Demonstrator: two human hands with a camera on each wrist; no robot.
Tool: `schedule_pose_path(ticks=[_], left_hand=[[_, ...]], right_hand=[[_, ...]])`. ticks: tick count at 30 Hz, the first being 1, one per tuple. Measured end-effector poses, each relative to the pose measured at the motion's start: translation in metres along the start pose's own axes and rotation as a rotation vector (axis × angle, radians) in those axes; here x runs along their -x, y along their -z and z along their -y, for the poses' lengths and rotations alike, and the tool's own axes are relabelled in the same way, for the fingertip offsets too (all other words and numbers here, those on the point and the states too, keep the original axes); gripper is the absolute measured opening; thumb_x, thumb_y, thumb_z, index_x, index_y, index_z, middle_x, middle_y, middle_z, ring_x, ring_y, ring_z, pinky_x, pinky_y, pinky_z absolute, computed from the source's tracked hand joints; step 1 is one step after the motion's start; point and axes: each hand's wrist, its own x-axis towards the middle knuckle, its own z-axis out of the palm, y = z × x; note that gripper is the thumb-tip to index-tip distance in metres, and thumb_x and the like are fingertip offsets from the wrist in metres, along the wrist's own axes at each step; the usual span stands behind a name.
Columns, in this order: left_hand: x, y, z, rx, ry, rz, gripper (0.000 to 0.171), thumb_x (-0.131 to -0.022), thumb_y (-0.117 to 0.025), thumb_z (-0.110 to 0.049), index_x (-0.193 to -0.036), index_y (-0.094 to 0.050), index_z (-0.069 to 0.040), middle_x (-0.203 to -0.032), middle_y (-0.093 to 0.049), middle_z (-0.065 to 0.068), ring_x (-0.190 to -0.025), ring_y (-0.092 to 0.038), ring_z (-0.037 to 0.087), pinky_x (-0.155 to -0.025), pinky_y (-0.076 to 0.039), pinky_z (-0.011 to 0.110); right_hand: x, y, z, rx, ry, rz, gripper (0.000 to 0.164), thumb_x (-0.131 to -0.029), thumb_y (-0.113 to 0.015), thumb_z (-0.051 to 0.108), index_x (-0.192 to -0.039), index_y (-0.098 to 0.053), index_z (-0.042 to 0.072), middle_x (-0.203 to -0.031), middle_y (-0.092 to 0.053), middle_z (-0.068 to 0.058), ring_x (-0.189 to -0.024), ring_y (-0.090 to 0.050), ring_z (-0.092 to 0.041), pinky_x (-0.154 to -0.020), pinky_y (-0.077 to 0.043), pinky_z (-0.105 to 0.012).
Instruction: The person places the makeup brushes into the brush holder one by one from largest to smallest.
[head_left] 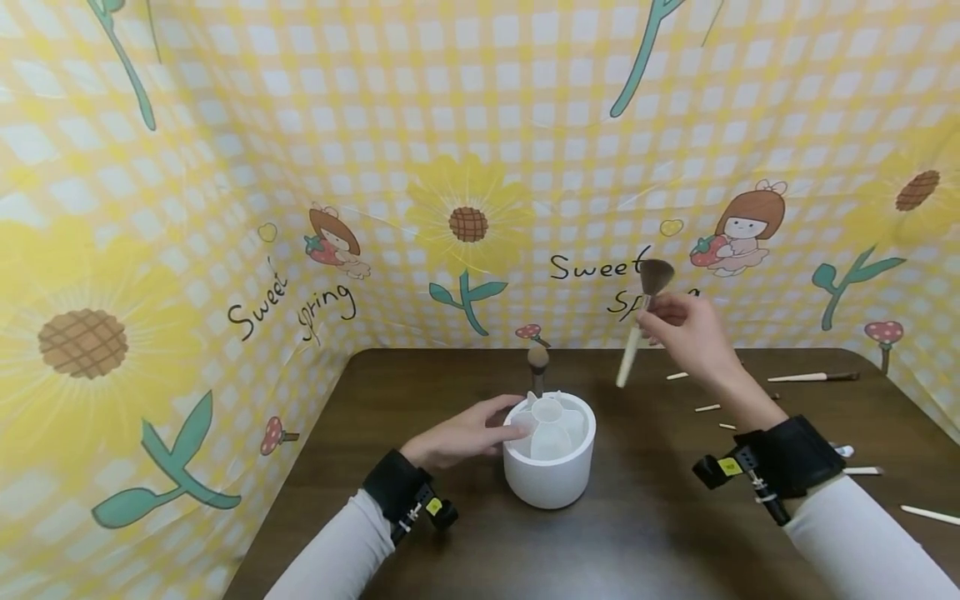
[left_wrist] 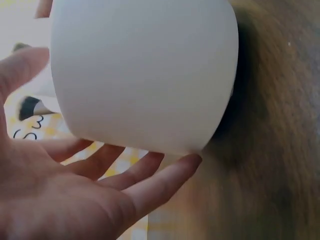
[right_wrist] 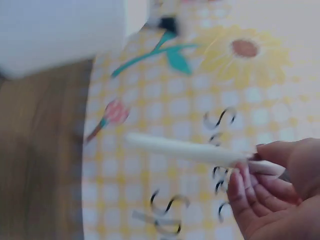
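Observation:
My right hand (head_left: 693, 337) pinches a makeup brush (head_left: 630, 354) between thumb and fingers, raised to the right of the white round brush holder (head_left: 551, 485). The brush has a pale handle hanging downward and a wide dark bristle head on top. Around the holder's left side, my left hand (head_left: 465, 432) grips it, thumb at the rim and fingers along the outer wall, as the left wrist view shows. Clear dividers (head_left: 551, 437) split the holder's inside. One brush (head_left: 537, 360) stands bristles up at its back.
Several brushes lie on the dark wooden table (head_left: 637, 533) at the right, among them a dark-tipped brush (head_left: 813, 377) and a pale handle (head_left: 930, 514). A yellow checked cloth (head_left: 495, 100) with printed flowers hangs behind and to the left of the table.

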Motion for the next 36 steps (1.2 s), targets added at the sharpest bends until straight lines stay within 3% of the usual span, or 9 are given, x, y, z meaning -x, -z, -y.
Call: schedule_pose_path(ticks=[3, 7, 12, 16, 22, 27, 36], left_hand=[[0.001, 0.003, 0.002, 0.01, -0.018, 0.029, 0.059, -0.092, -0.054, -0.045, -0.142, -0.033, -0.025, -0.144, -0.032, 0.002, -0.12, -0.042, 0.018, -0.09, -0.046, 0.045], [0.001, 0.009, 0.004, 0.036, -0.049, 0.073, 0.053, -0.097, -0.043, -0.045, -0.143, -0.031, -0.023, -0.145, -0.032, 0.001, -0.123, -0.039, 0.018, -0.092, -0.043, 0.048], [-0.007, 0.014, 0.007, 0.076, -0.062, 0.082, 0.047, -0.099, -0.033, -0.046, -0.14, -0.037, -0.023, -0.14, -0.04, 0.002, -0.121, -0.042, 0.022, -0.091, -0.044, 0.05], [-0.013, 0.016, 0.009, 0.058, -0.024, 0.047, 0.043, -0.099, -0.038, -0.043, -0.135, -0.042, -0.021, -0.134, -0.045, 0.004, -0.115, -0.048, 0.022, -0.09, -0.045, 0.049], [-0.023, 0.015, 0.007, -0.069, -0.037, 0.019, 0.038, -0.096, -0.049, -0.037, -0.131, -0.046, -0.023, -0.13, -0.048, 0.0, -0.113, -0.048, 0.017, -0.091, -0.045, 0.044], [-0.025, 0.013, 0.004, -0.187, -0.066, -0.004, 0.04, -0.093, -0.054, -0.036, -0.13, -0.046, -0.023, -0.129, -0.048, -0.003, -0.117, -0.043, 0.015, -0.094, -0.041, 0.045], [-0.025, 0.009, 0.004, -0.169, -0.041, 0.045, 0.058, -0.094, -0.052, -0.033, -0.145, -0.028, -0.02, -0.144, -0.035, 0.0, -0.126, -0.035, 0.015, -0.1, -0.035, 0.047]], right_hand=[[0.001, -0.008, 0.015, -0.13, 0.013, -0.013, 0.029, -0.089, -0.064, 0.027, -0.103, -0.063, 0.002, -0.092, -0.067, -0.016, -0.077, -0.064, -0.024, -0.061, -0.054, -0.028], [0.001, -0.022, 0.029, -0.223, 0.037, 0.022, 0.027, -0.089, -0.064, 0.028, -0.101, -0.063, 0.004, -0.09, -0.067, -0.013, -0.076, -0.063, -0.026, -0.064, -0.054, -0.03], [0.008, -0.038, 0.043, -0.254, 0.044, 0.11, 0.022, -0.09, -0.062, 0.017, -0.1, -0.062, -0.003, -0.091, -0.067, -0.018, -0.075, -0.063, -0.026, -0.064, -0.054, -0.03], [0.018, -0.05, 0.055, -0.24, 0.029, 0.173, 0.018, -0.09, -0.061, 0.01, -0.098, -0.061, -0.005, -0.091, -0.065, -0.022, -0.077, -0.063, -0.026, -0.065, -0.054, -0.032], [0.016, -0.073, 0.033, -0.176, 0.087, 0.208, 0.013, -0.088, -0.064, 0.013, -0.093, -0.065, 0.001, -0.084, -0.066, -0.014, -0.073, -0.062, -0.02, -0.062, -0.053, -0.035], [0.017, -0.087, 0.015, -0.092, 0.065, 0.212, 0.01, -0.086, -0.067, 0.021, -0.088, -0.066, 0.011, -0.081, -0.066, -0.003, -0.073, -0.061, -0.017, -0.066, -0.052, -0.036], [0.027, -0.101, 0.007, -0.019, 0.028, 0.25, 0.01, -0.083, -0.07, 0.023, -0.084, -0.066, 0.014, -0.08, -0.065, 0.0, -0.075, -0.059, -0.016, -0.065, -0.05, -0.036]])
